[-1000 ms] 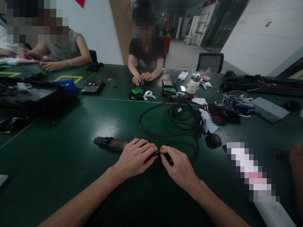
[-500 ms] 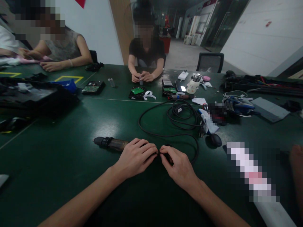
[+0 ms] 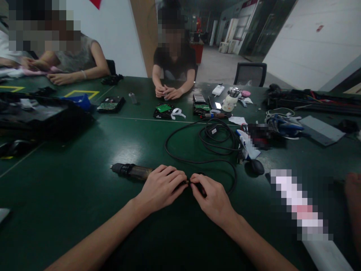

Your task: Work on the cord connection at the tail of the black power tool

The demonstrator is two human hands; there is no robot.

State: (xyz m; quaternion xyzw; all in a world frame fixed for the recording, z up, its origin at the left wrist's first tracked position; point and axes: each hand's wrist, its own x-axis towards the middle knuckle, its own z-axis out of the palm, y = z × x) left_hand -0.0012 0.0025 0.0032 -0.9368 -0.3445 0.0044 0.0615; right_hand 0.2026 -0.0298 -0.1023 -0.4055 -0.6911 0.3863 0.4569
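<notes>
An electric screwdriver [image 3: 138, 172], dark with a brownish see-through body, lies on the green table with its tip to the left. My left hand [image 3: 163, 188] is closed over its rear end, where a small brassy bit shows at the fingertips. Close by on the right, my right hand [image 3: 213, 197] pinches the end of a black cable; the piece between its fingers is mostly hidden. Only a narrow gap separates the two sets of fingertips. Behind the hands, the black cable [image 3: 197, 162] lies in loose loops.
A computer mouse [image 3: 254, 167] and a long white object [image 3: 324, 248] lie to the right. Across the table are opened hard drives [image 3: 163, 109], another electric screwdriver [image 3: 217, 115] and a cream cup [image 3: 229, 101]. A black housing [image 3: 36, 113] stands left. Two co-workers sit opposite.
My hands and the electric screwdriver hold almost the same place. The co-worker opposite has tilted the small object in their fingers.
</notes>
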